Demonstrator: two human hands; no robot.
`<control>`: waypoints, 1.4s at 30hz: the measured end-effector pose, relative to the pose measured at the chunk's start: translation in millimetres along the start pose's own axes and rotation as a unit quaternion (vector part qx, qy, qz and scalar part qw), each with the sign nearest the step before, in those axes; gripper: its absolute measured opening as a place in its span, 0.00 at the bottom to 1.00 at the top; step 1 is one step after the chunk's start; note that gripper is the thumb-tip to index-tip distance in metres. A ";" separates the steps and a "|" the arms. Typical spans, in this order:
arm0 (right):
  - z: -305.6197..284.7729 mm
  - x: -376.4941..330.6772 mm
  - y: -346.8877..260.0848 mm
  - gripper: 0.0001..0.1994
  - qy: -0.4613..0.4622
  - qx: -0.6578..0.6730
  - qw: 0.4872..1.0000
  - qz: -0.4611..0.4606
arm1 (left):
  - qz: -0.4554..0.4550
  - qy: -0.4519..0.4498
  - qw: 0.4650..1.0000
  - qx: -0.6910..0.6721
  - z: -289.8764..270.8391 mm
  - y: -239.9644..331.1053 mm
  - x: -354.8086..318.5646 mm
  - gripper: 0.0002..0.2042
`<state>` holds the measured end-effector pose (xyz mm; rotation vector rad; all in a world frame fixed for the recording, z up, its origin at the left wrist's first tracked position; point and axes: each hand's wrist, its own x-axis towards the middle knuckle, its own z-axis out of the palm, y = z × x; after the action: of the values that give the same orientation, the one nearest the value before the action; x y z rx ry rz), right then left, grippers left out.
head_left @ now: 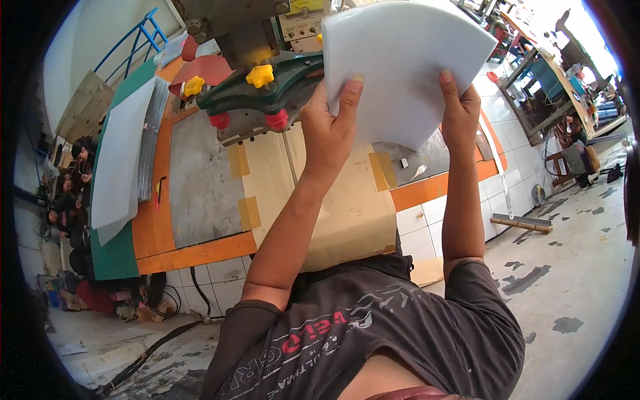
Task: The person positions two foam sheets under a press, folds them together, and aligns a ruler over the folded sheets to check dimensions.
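Up in front of me, both hands hold a curved stack of white translucent sheets [407, 73]. My left hand [333, 127] grips its lower left edge, thumb on the near face. At the lower right edge, my right hand [459, 110] pinches it the same way. The fingers behind the stack are hidden. Left of my left hand is a machine's dark green press head [260, 100] with yellow knobs [260, 76] and red feet [277, 120]. Beneath my forearms, brown cardboard [333, 220] is taped over the work table.
The table has an orange border [193, 250] and grey metal plates [203, 180]. At its left, more white sheets [120, 153] lie on a green board [113, 257]. A small white scrap [419, 171] lies on the right plate. Farther right stands a wooden bench [567, 90].
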<state>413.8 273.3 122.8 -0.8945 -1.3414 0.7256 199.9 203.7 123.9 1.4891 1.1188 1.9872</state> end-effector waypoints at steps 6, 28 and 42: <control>-10.9 3.5 -5.5 0.23 0.024 0.028 0.999 -0.035 | 0.036 0.023 0.999 -0.018 5.3 -0.1 4.5 0.23; -8.6 1.7 -24.7 0.24 0.038 0.071 0.995 -0.062 | 0.009 0.026 1.000 -0.004 -7.0 4.9 0.6 0.20; -9.5 -12.3 9.9 0.23 -0.025 0.107 0.993 -0.046 | 0.023 -0.006 1.000 0.013 -6.8 -3.8 -1.6 0.18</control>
<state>422.5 266.4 108.1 -0.6437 -1.3122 0.8083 193.6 202.3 119.2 1.5514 1.1190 1.9990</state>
